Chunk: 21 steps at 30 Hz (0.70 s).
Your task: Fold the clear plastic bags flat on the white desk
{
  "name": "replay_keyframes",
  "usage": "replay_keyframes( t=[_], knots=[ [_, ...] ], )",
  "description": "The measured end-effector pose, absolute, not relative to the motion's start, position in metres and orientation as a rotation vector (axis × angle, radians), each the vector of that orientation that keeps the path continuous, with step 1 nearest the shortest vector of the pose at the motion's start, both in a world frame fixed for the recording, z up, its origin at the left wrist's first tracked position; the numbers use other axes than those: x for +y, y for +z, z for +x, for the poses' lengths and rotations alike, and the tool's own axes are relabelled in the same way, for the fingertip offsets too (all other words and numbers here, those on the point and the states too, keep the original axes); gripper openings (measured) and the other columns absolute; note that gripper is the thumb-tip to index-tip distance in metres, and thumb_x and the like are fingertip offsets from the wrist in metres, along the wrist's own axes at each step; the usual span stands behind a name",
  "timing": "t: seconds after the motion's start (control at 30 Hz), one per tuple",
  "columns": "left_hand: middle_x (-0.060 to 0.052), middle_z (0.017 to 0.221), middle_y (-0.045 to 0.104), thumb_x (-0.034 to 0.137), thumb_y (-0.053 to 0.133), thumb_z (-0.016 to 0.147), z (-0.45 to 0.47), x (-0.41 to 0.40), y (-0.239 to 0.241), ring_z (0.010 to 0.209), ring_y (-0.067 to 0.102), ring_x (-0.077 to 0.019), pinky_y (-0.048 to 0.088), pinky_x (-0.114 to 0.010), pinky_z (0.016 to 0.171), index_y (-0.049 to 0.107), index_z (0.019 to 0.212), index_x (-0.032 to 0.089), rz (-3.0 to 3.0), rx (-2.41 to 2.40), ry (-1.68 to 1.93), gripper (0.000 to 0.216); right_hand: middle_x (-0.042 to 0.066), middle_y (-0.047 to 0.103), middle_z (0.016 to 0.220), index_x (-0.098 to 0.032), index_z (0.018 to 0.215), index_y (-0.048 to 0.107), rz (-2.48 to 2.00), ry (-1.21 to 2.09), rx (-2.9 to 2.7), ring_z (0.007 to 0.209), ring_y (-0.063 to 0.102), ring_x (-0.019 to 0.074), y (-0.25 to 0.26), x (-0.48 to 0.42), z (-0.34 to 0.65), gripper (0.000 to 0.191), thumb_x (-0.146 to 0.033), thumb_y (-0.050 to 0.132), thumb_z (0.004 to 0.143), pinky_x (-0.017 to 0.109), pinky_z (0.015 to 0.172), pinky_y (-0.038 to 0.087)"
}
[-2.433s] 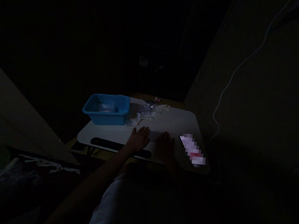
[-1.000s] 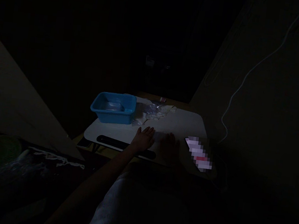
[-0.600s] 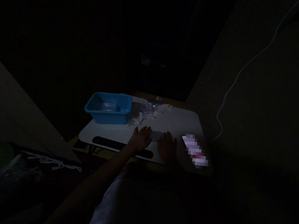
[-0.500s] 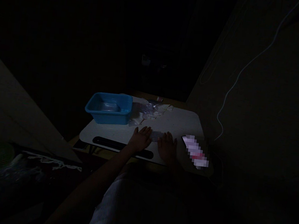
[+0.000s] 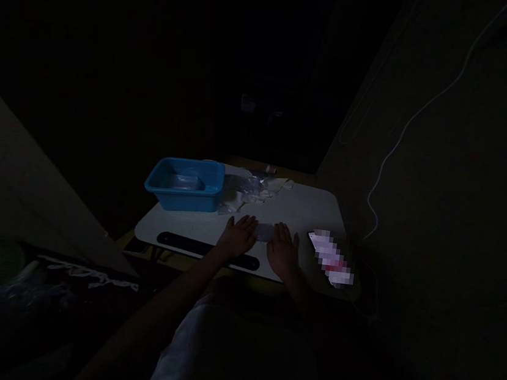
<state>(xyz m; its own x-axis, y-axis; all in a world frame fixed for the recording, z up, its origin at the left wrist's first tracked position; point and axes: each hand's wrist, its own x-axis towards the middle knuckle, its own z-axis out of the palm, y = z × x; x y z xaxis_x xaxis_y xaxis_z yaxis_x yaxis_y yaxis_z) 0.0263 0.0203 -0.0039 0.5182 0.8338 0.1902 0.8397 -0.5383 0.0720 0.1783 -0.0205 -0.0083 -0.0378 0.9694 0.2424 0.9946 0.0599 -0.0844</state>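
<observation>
A small, clear plastic piece (image 5: 265, 233), perhaps a flat bag, lies on the white table (image 5: 311, 206) between my hands. My left hand (image 5: 237, 237) rests flat over its left end, fingers stretched forward and thumb apart. On the other end lies my right hand (image 5: 283, 249), also flat with its fingers extended. Crumpled clear plastic (image 5: 251, 187) and some whitish pieces are heaped just beyond the hands. The light is dim, so the exact kind of the plastic piece is hard to make out.
A blue basin (image 5: 192, 201) with clear plastic inside stands at the table's left. To the right lies a lit phone (image 5: 331, 258), its screen blurred out. A black slot (image 5: 182, 242) runs along the near edge. A white cable (image 5: 401, 134) hangs by the right wall.
My right hand has shifted very slightly, and a little more of the clear plastic shows between the hands. The left hand stays nearly in place.
</observation>
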Motion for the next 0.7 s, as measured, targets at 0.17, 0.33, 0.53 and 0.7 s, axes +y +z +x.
replay_keyframes(
  t=[0.17, 0.33, 0.53, 0.7],
  knots=[
    [-0.006, 0.139, 0.033, 0.035, 0.027, 0.088, 0.0260, 0.0185, -0.0028, 0.128, 0.028, -0.0220, 0.024, -0.051, 0.100, 0.034, 0.132, 0.020, -2.717, -1.513, -0.336, 0.046, 0.011, 0.029, 0.141, -0.011, 0.133, 0.032, -1.885, -0.186, -2.187, 0.131, 0.020, 0.0209, -0.0054, -0.0243, 0.1792, 0.050, -0.025, 0.029, 0.085, 0.048, 0.104, 0.010],
    [-0.008, 0.139, 0.034, 0.034, 0.027, 0.088, 0.0262, 0.0186, -0.0037, 0.128, 0.028, -0.0227, 0.024, -0.051, 0.100, 0.035, 0.132, 0.018, -2.715, -1.504, -0.325, 0.047, 0.010, 0.028, 0.141, -0.013, 0.133, 0.033, -1.793, -0.211, -2.292, 0.132, 0.019, 0.0205, -0.0048, -0.0245, 0.1780, 0.050, -0.034, 0.020, 0.090, 0.049, 0.104, 0.008],
    [-0.007, 0.139, 0.034, 0.033, 0.027, 0.088, 0.0262, 0.0184, -0.0028, 0.128, 0.028, -0.0221, 0.024, -0.050, 0.100, 0.035, 0.132, 0.019, -2.705, -1.502, -0.322, 0.047, 0.012, 0.030, 0.140, -0.012, 0.132, 0.034, -1.802, -0.134, -2.321, 0.131, 0.022, 0.0197, -0.0046, -0.0238, 0.1767, 0.054, -0.039, 0.013, 0.091, 0.049, 0.104, 0.008],
    [-0.008, 0.139, 0.034, 0.033, 0.029, 0.087, 0.0265, 0.0181, -0.0010, 0.128, 0.029, -0.0233, 0.025, -0.051, 0.100, 0.034, 0.132, 0.017, -2.714, -1.515, -0.314, 0.048, 0.012, 0.029, 0.141, -0.011, 0.132, 0.033, -1.815, -0.114, -2.323, 0.131, 0.022, 0.0199, -0.0045, -0.0234, 0.1769, 0.055, -0.040, 0.012, 0.091, 0.050, 0.104, 0.009]
  ],
)
